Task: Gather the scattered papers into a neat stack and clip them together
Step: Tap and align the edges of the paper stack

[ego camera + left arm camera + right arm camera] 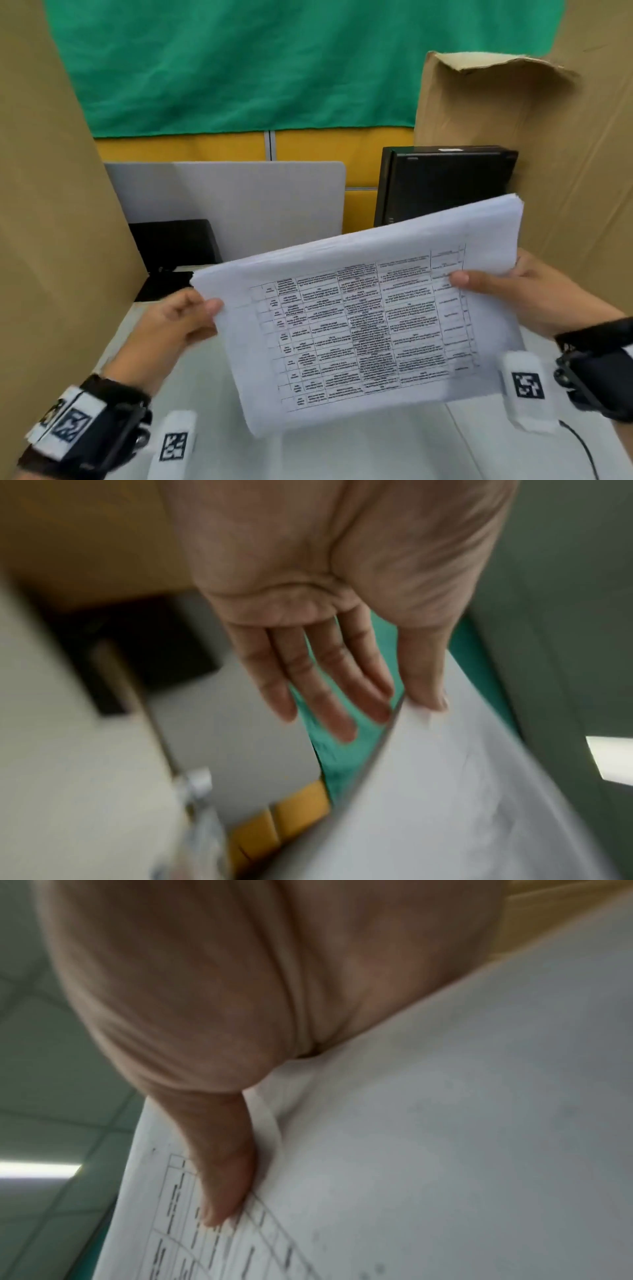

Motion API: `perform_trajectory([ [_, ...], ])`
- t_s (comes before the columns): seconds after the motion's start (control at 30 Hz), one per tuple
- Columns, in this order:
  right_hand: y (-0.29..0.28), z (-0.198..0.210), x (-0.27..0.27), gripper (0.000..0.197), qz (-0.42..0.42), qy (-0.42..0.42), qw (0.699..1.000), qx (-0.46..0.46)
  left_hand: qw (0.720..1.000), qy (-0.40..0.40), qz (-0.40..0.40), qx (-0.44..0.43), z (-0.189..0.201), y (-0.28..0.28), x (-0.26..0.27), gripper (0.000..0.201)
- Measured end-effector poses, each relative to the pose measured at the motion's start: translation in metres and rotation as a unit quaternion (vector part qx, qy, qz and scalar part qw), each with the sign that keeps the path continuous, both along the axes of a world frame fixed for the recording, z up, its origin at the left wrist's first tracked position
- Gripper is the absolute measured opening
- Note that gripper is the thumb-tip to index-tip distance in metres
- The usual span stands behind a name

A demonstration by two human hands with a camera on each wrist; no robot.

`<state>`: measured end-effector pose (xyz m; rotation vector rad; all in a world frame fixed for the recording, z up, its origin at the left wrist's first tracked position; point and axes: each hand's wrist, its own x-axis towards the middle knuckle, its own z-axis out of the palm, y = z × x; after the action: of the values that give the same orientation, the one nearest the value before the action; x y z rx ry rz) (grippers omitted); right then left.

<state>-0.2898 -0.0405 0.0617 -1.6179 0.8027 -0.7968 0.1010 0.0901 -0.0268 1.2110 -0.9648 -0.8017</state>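
Holding the stack of papers [359, 318] up off the desk [342, 455], I have it tilted across the middle of the frame, its right end higher. My left hand [178, 322] pinches the left edge, thumb on the printed face and the straight fingers [329, 685] behind the sheets. My right hand [527, 291] pinches the right edge the same way, thumb flat on the table of text; its other fingers are hidden behind the paper.

I judge the risk to be in the edges: at the upper right corner the sheets fan slightly, so the stack isn't square yet. If I loosen either pinch while it hangs in the air, the inner sheets could slide out or sag. I can't see any clip in these views, so freeing one hand to reach for it would leave one pinch carrying the whole stack.
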Motion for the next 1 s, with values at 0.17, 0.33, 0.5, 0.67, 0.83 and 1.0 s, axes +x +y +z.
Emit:
perform_trajectory([
  [0.17, -0.004, -0.034, 0.022, 0.038, -0.023, -0.018, 0.996, 0.083, 0.977, 0.126, -0.138, 0.103, -0.011, 0.006, -0.025, 0.072],
  [0.33, 0.004, -0.05, 0.037, 0.033, -0.046, -0.014, 0.998, 0.033, 0.997, -0.067, 0.038, -0.002, -0.002, -0.01, -0.033, 0.02],
  [0.5, 0.016, -0.106, 0.052, 0.033, -0.046, 0.05, 0.997, 0.038, 0.996, -0.041, 0.056, 0.064, -0.046, -0.014, -0.038, 0.017],
  [0.67, 0.01, -0.129, 0.05, 0.036, -0.048, 0.019, 0.996, 0.078, 0.996, -0.037, 0.062, 0.058, -0.056, -0.006, -0.03, 0.022],
  [0.83, 0.003, -0.15, 0.05, 0.034, -0.054, 0.02, 0.992, 0.112, 0.994, -0.052, 0.048, 0.085, -0.066, -0.005, -0.027, 0.026],
  [1.0, -0.016, -0.146, 0.048, 0.036, -0.096, 0.083, 0.989, 0.079, 0.988, -0.091, 0.085, 0.088, -0.058, -0.013, -0.024, 0.011],
])
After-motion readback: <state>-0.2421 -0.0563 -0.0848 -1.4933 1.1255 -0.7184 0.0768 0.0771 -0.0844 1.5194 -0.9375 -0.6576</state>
